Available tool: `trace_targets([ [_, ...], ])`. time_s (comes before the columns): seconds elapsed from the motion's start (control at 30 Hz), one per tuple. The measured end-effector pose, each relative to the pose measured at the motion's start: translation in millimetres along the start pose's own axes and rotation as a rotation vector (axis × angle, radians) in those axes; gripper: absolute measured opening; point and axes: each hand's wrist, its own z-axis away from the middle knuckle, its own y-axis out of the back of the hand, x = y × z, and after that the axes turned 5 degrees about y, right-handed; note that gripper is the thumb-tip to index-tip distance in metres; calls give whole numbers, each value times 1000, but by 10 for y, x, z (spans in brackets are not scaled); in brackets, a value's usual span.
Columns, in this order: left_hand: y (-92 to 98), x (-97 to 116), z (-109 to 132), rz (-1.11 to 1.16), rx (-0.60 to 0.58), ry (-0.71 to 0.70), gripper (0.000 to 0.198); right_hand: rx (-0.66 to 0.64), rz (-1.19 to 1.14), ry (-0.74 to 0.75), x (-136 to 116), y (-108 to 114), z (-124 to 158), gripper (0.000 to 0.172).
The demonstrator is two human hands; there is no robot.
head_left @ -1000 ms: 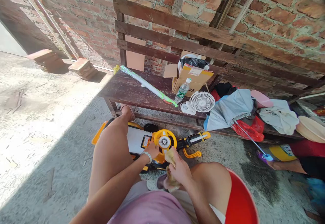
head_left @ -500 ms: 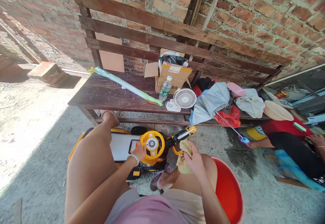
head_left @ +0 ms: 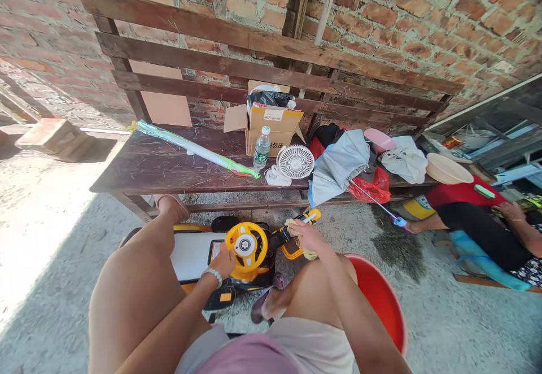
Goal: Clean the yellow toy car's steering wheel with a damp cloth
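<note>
A yellow and black ride-on toy vehicle [head_left: 249, 275] stands on the ground between my legs, with a pale seat [head_left: 190, 255]. My left hand [head_left: 222, 260], a beaded bracelet at its wrist, is closed on the left rim of the yellow steering wheel [head_left: 247, 246]. In my right hand [head_left: 308, 235] is a bunched, pale yellow cloth [head_left: 310, 254], pressed against the toy's black and yellow front arm [head_left: 283, 237]. My fingers hide part of the cloth and the arm.
Beside my right leg stands a red bucket [head_left: 375, 300]. A dark wooden bench [head_left: 139, 173] ahead holds a cardboard box [head_left: 271, 128], a water bottle [head_left: 262, 149], a small white fan [head_left: 296, 162] and a grey umbrella [head_left: 342, 162]. Another person [head_left: 474, 230] sits at the right.
My right hand has moved forward and left with the cloth, from above my knee onto the toy's front arm. My left hand stays at the steering wheel. The view has shifted slightly right.
</note>
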Motion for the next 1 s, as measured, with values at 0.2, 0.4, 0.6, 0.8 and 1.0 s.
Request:
trace_targets([
  [0.2, 5, -11, 3, -1, -30, 60, 32, 8, 60, -196, 409, 161, -149, 74],
  [0.4, 29, 43, 35, 63, -20, 69, 28, 46, 95, -246, 450, 144, -91, 76],
  [0.6, 56, 77, 49, 57, -11, 101, 22, -66, 23, 151, 193, -50, 114, 76],
  [0.8, 17, -6, 2, 92, -4, 67, 24, 32, -27, 174, 88, -112, 108, 66],
  [1.0, 31, 36, 6, 84, 11, 52, 24, 92, 25, 25, 61, -21, -66, 44],
])
